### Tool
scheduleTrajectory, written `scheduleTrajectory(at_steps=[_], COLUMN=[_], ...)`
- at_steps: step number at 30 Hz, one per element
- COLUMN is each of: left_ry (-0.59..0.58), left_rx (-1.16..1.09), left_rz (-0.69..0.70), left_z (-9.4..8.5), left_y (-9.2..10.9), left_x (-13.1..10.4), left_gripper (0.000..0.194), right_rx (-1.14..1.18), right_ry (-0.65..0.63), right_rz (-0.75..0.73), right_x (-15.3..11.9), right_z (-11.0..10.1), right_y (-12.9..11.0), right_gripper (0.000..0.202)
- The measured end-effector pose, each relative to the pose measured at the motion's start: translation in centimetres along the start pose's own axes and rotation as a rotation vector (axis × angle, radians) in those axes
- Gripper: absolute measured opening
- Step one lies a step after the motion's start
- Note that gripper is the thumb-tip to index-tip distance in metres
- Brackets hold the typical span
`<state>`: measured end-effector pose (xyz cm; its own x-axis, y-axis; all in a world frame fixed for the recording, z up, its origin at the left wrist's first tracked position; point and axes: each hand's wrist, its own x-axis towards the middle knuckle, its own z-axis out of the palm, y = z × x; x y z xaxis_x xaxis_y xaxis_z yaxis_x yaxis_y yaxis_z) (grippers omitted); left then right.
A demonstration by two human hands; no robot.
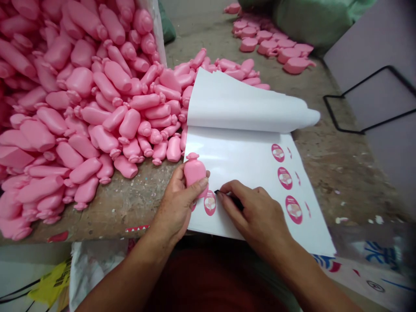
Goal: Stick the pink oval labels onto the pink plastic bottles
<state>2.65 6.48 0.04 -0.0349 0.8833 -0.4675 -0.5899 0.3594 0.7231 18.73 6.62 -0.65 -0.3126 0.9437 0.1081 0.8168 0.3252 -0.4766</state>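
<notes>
My left hand point(177, 203) grips a small pink plastic bottle point(195, 173) upright, its flared cap end pointing away from me. Under both hands lies a white sticker sheet point(234, 164) with pink oval labels. One oval label point(209, 203) sits just below the bottle, close to my left thumb. Pinched in my right hand point(250, 206) is a thin black tool, its dark tip point(216, 192) right beside that label; most of its body is hidden by my fingers. More oval labels point(285, 178) run in a column on the sheet's right side.
A large heap of pink bottles point(107, 91) spreads across the left of the worktable point(136, 195). Further pink pieces point(287, 54) lie at the back right, by a green sack point(305, 21). The upper sheets point(247, 104) are folded back. A black wire frame point(364, 95) stands right.
</notes>
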Motion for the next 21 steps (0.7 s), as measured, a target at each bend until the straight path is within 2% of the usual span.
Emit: scheduleTrajectory(at_steps=[5, 9, 14, 18, 21], left_ry=[0.014, 0.022, 0.020, 0.008, 0.009], left_rx=[-0.008, -0.030, -0.005, 0.001, -0.024], left_rz=[0.005, 0.016, 0.032, 0.029, 0.022], left_z=[0.00, 0.05, 0.08, -0.02, -0.17], left_y=[-0.07, -0.16, -0.22, -0.20, -0.20], left_x=[0.06, 0.09, 0.06, 0.03, 0.13], left_gripper=[0.055, 0.057, 0.057, 0.056, 0.055], right_rx=[0.064, 0.009, -0.042, -0.097, -0.132], right_ry=[-0.048, 0.013, 0.004, 0.018, 0.034], right_rz=[0.079, -0.005, -0.059, -0.032, 0.042], right_x=[-0.35, -0.50, -0.39, -0.11, 0.23], right_z=[-0.01, -0.15, -0.34, 0.08, 0.42], right_y=[0.38, 0.39, 0.10, -0.15, -0.32], right_gripper=[0.014, 0.017, 0.019, 0.021, 0.027])
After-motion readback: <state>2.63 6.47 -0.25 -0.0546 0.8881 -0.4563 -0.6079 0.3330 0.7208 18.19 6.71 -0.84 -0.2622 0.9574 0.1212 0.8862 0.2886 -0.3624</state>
